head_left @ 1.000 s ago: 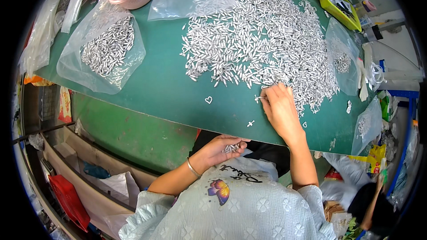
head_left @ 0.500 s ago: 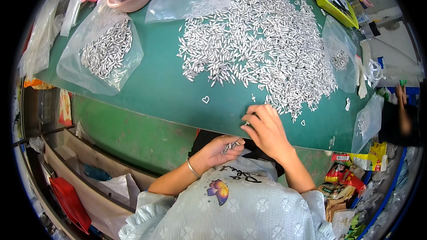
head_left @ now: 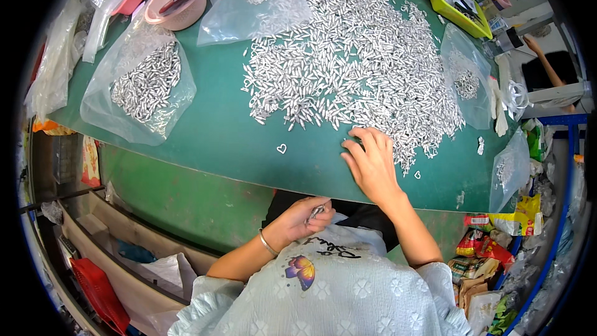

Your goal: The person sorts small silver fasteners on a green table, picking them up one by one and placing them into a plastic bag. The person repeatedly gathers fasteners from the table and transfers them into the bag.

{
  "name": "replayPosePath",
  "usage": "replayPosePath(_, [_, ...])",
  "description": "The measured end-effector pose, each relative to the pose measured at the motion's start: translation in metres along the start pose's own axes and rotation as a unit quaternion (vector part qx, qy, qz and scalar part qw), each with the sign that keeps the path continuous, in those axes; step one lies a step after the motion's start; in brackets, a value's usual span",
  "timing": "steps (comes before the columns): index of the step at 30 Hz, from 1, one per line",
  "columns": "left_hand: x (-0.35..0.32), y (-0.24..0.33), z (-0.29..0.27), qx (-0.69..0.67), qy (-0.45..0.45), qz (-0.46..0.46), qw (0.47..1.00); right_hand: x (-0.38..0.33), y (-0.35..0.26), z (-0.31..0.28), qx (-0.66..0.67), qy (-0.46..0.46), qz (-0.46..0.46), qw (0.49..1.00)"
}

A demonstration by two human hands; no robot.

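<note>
My left hand is closed, palm up, around several small silver bullet-shaped metal pieces, just off the table's near edge. My right hand reaches over the table at the near edge of a large heap of small silver metal pieces. Its fingers are curved and thumb and forefinger stand apart; whether a small piece lies under the fingertips is hidden. A silver heart outline lies alone left of my right hand, and another heart outline lies to its right.
On the green table are a clear bag of silver pieces, a flat clear bag, a pink bowl and a yellow-green tray. More bags lie at the right. A person's arm shows far right.
My right hand has moved away from my left hand, forward to the heap's near edge, over where a small cross lay. My left fingers have closed more around the pieces. The view has shifted slightly.
</note>
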State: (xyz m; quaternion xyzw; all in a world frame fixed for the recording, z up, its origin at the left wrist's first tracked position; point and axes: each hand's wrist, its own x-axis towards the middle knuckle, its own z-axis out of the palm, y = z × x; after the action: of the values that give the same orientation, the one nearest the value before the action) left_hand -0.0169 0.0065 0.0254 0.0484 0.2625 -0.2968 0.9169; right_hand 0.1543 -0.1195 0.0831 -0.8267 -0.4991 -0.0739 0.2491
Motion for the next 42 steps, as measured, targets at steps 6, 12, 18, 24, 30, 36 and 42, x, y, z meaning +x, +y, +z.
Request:
replayPosePath(6, [-0.007, 0.000, -0.011, -0.009, -0.017, 0.020, 1.000, -0.012, 0.029, -0.015, -0.120, 0.026, 0.041, 0.992])
replayPosePath(12, [-0.013, 0.000, -0.002, 0.043, 0.057, 0.067, 0.995, 0.018, -0.010, 0.001, -0.017, 0.034, 0.053, 0.998])
replayPosePath(18, [-0.018, 0.001, -0.003, 0.057, 0.065, 0.083, 0.993, 0.055, -0.059, 0.043, 0.142, -0.090, -0.072, 0.983])
replayPosePath(24, [-0.013, -0.001, -0.016, 0.015, 0.037, 0.097, 0.994, 0.034, -0.029, 0.040, 0.066, -0.040, -0.062, 0.995])
replayPosePath(30, [-0.013, 0.004, -0.016, 0.026, 0.009, 0.085, 0.996, 0.004, 0.013, -0.008, -0.118, 0.026, 0.102, 0.987])
replayPosePath(36, [-0.015, 0.004, -0.002, 0.072, 0.024, 0.076, 0.994, 0.056, -0.009, 0.012, 0.001, -0.010, 0.041, 0.999])
replayPosePath(42, [-0.016, 0.004, -0.006, 0.048, 0.014, 0.083, 0.995, 0.036, -0.023, 0.011, -0.043, -0.115, 0.019, 0.992])
